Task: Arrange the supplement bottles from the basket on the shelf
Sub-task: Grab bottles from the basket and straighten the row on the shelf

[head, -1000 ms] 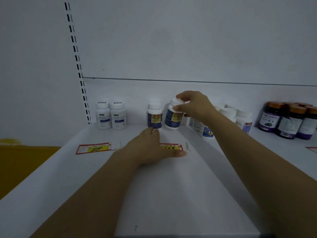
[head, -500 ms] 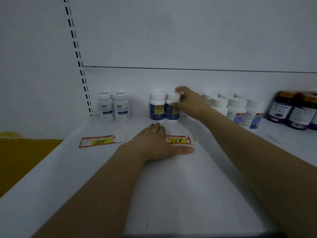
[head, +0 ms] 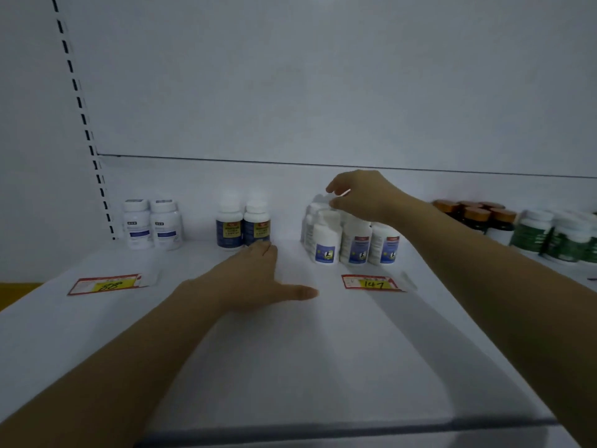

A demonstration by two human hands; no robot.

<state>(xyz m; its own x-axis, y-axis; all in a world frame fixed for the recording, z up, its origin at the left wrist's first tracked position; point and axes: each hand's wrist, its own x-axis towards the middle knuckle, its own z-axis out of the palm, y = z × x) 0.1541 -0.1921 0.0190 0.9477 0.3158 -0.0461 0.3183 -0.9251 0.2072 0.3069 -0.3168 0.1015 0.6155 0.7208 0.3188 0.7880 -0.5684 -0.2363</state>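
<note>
Bottles (head: 353, 240) just beneath right hand (head: 365, 195)

A red and yellow price tag (head: 108, 285) marked 88 lies flat at the near left. A second price tag (head: 371, 282) marked 147 lies to the right of centre. A slotted upright strip (head: 84, 119) runs up the white back wall (head: 323, 76) at far left. A yellow patch (head: 14, 294) shows at the left edge.
</note>
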